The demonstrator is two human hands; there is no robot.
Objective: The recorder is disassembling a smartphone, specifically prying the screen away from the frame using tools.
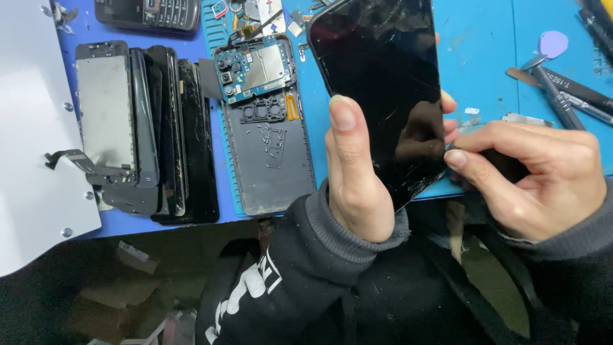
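A cracked black phone screen is being held upright at centre frame, clamped by the left hand. Its right edge is being pinched by the closed right hand. An opened phone body is lying left of it on the blue counter.

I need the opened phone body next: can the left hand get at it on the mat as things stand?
Probably not right away: the left hand is gripping the cracked black screen. The opened phone body lies uncovered just beside it on the blue mat, so the path looks free once the hand lets go.
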